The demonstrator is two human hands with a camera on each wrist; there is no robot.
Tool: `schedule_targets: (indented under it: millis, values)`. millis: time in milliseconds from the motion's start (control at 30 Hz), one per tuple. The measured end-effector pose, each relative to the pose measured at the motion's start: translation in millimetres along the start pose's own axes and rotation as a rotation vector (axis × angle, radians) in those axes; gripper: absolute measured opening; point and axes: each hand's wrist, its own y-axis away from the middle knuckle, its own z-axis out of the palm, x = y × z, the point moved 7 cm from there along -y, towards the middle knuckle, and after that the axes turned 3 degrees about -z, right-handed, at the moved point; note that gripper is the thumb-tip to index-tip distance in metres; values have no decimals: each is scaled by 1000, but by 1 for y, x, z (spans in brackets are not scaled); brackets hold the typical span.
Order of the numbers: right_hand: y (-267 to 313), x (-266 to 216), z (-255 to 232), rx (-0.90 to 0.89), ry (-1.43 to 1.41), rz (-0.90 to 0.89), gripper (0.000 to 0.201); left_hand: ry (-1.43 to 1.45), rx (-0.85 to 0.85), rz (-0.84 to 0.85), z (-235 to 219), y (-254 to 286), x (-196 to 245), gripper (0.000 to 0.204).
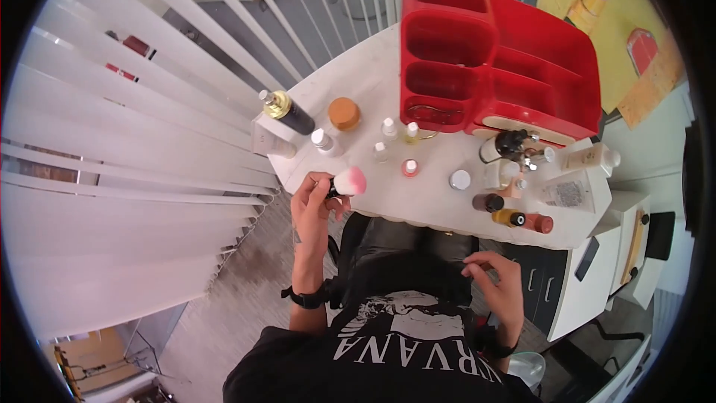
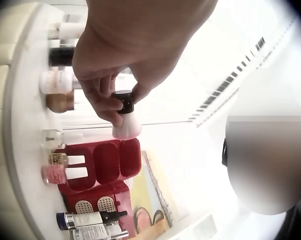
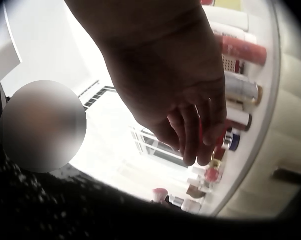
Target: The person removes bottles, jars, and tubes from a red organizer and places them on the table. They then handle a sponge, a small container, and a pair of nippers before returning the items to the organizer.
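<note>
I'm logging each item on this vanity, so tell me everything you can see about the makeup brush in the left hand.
The makeup brush is short and stubby, with a glossy black handle and a dense, rounded tuft, white at the base and pink at the tip. The left hand pinches the handle between thumb and fingers, holding it just above the near edge of the white table, bristles pointing toward the bottles.

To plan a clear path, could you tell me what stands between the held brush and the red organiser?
In the head view, small white-capped bottles stand between the brush and the red organiser.
</note>
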Motion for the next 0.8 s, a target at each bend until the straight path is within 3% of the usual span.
schedule_targets:
  millis: [67,200,300,467,567,600,700,800]
  values:
    - [-14,6,24,-59,-13,6,14,169,-69,-56,-15,4,-12,26]
    - [-32,3,54,-130,-11,-15,14,119,41,-4,-28,9,-15,37]
    - [-41,7,62,-130,26,-36,13,-197,126,112,-47,4,-11,45]
    - [-51,12,60,-81,66,-36,12,-807,419,444,-39,1,25,56]
    - [-52,19,58,-62,71,-21,13,-862,517,617,-31,4,35,55]
    - [-52,20,58,-57,79,-12,13,-931,515,604,-28,1,34,54]
    - [-52,22,57,-54,102,-5,12,-1021,437,294,-42,-28,-8,54]
    - [-53,26,57,-51,110,-29,13,-985,471,347,-43,-28,-15,57]
